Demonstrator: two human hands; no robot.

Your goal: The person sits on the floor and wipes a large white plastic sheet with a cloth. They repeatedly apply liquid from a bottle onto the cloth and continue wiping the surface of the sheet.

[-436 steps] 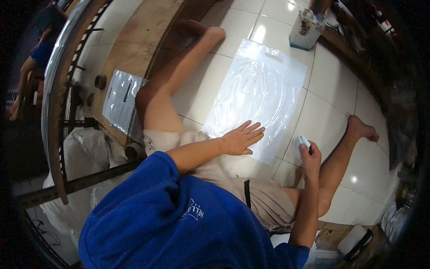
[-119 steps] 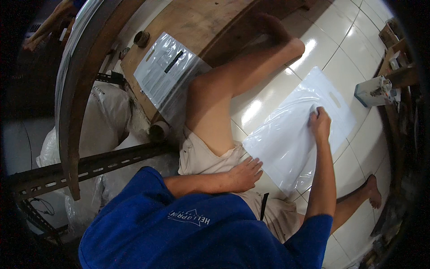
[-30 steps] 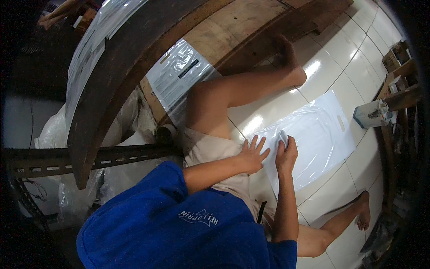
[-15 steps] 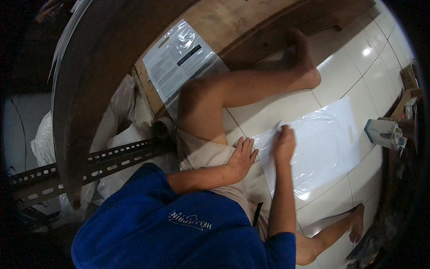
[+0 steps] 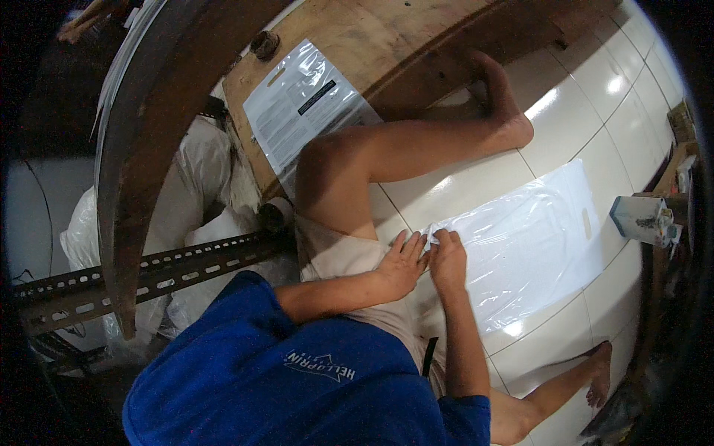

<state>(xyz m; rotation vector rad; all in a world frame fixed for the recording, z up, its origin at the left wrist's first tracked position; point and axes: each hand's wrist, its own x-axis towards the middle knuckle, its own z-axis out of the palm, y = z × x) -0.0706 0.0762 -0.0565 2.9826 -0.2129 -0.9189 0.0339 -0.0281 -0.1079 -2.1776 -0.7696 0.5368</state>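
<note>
A white plastic bag with a cut-out handle at its far right end lies flat on the tiled floor. At its left end, my left hand is laid flat, open, its fingers stretched out toward the bag's edge. Close beside those fingertips, my right hand is closed on a small crumpled white wad, possibly cloth or tissue. The wad is at the bag's left end. Part of it is hidden by my fingers.
A printed plastic bag lies on a wooden board beyond my bent left leg. Slotted metal bars and clear plastic wrapping are at left. A white-and-blue container stands at right.
My right hand has moved left and toward me, from over the bag to beside my left fingertips. My left hand has stayed nearly in place. The view has shifted slightly.
</note>
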